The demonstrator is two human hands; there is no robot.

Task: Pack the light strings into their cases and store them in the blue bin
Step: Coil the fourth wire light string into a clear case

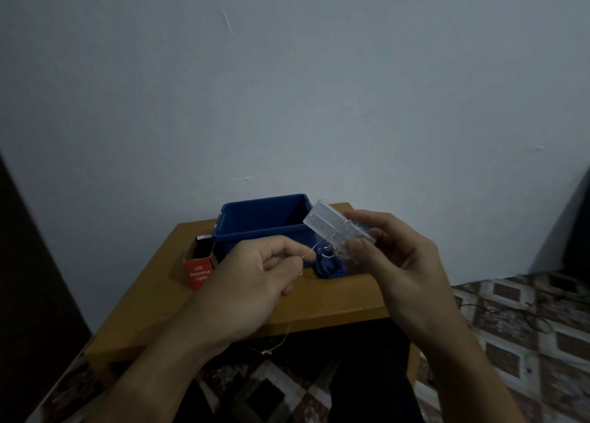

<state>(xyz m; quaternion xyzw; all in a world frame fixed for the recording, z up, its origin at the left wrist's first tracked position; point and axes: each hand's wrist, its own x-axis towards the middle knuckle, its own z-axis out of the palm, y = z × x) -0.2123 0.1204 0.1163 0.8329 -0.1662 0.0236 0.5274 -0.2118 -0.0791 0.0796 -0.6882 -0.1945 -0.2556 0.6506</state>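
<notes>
The clear case [332, 227] is gripped by the right hand [405, 263], the light string [325, 254] pinched by the left hand [255, 279]; its hanging tail may be snagged at the surface [335, 301] edge.

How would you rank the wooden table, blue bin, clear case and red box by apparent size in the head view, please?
1. wooden table
2. blue bin
3. clear case and red box: alike; the case is nearer the camera, so unranked.

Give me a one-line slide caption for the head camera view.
Right hand holds a clear case, left hand pinches the light string leading into it, before the blue bin on a wooden table.
</notes>
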